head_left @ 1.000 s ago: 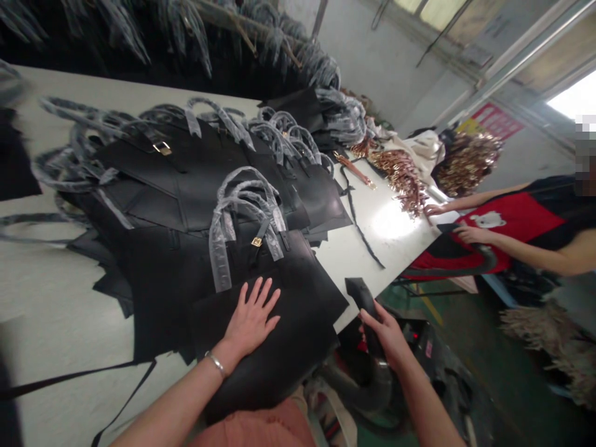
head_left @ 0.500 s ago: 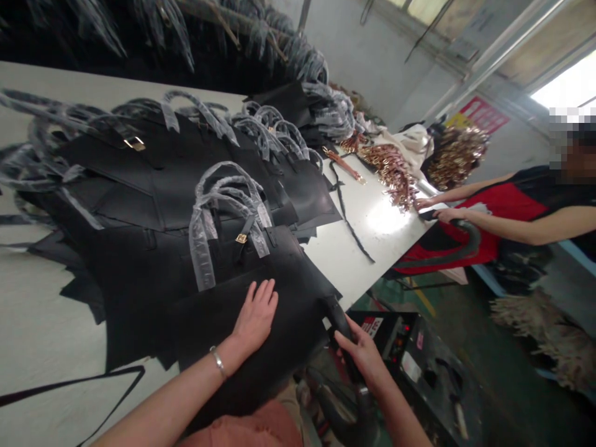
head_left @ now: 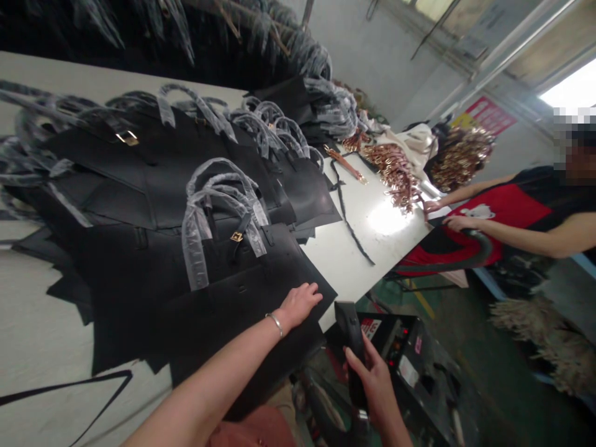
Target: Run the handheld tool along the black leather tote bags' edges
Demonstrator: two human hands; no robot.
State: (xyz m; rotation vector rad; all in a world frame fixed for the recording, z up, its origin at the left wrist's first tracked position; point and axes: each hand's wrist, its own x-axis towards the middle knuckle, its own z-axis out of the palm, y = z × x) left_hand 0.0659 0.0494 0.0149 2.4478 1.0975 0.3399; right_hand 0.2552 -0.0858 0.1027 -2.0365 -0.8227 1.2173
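Black leather bag panels (head_left: 209, 316) lie stacked on the table before me, with plastic-wrapped handles (head_left: 223, 186) and a strap with a gold buckle (head_left: 236, 236) on the upper piece. My left hand (head_left: 300, 304), a silver bracelet on its wrist, is near the right edge of the top panel with its fingers curled down onto the leather. The fingertips are partly hidden. Just off the table's edge, my right hand (head_left: 367, 366) is wrapped round a black hand-held nozzle (head_left: 349, 323) with a thick hose below. Its flat mouth points up, apart from the leather.
More panels with wrapped handles (head_left: 265, 118) cover the table's far left. Brown buckled straps (head_left: 391, 171) are heaped at the far end. A co-worker's hands (head_left: 447, 217) hold a similar hose. A black box with red lights (head_left: 410, 354) stands below right.
My left hand has slid right across the leather, its fingers going from flat to curled. The nozzle in my right hand has drawn away from the panel's edge.
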